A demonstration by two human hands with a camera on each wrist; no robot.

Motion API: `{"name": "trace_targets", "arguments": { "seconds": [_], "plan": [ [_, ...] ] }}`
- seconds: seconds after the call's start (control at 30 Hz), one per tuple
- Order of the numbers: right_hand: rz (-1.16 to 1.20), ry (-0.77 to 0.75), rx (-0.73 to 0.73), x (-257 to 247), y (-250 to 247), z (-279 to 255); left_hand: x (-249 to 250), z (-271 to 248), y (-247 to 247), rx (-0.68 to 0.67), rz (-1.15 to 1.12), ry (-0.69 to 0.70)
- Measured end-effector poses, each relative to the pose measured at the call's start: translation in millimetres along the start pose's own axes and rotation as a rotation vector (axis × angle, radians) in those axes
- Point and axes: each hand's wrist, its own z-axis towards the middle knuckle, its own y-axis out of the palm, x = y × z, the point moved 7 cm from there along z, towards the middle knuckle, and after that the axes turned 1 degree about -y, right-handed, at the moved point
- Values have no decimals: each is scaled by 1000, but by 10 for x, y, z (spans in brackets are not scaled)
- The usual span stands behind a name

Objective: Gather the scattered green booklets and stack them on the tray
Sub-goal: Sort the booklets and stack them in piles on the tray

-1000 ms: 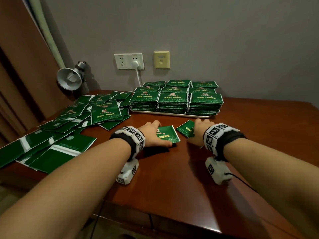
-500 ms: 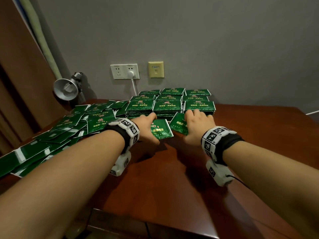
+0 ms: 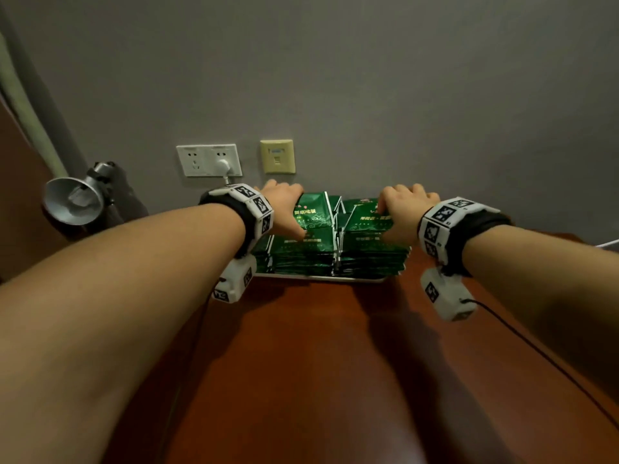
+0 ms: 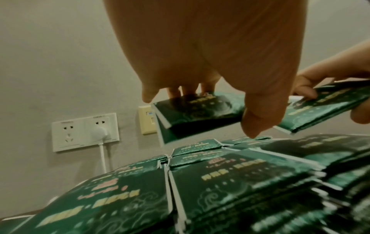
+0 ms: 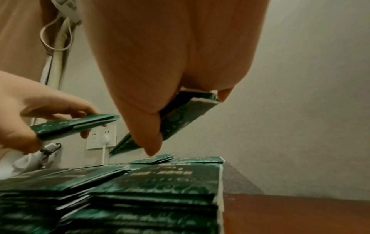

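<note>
Grey wall with white double socket and beige plate behind both hands; metal lamp beyond left forearm. Reddish glossy wooden table. Left hand pinches a glossy green booklet; right hand pinches another booklet, both just above booklet stacks on the pale tray.

Reddish wooden table carries tray stacked with booklets.

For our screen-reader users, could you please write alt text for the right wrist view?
The right hand holds a green booklet above the stacked booklets; the left hand holds another alongside.
</note>
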Motion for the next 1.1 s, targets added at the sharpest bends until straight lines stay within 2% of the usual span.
{"name": "trace_targets", "arguments": {
  "seconds": [0.27,0.57,0.67,0.87,1.0,1.1],
  "plan": [
    [-41,-59,-80,-18,199,741,-67,810,355,-147,-19,15],
    [-57,-87,-192,-66,332,1084,4,1139,524,-240,-63,29],
    [-39,-93,-195,-71,316,1071,13,1110,517,-253,-91,29],
    [-22,-131,-170,-208,128,881,-5,879,260,-150,-51,11],
    [-2,-223,-161,-592,4,553,-56,475,154,-132,-34,-15],
    [7,-309,-175,-1017,-30,226,-195,9,268,-150,-31,-63]
  ]
}}
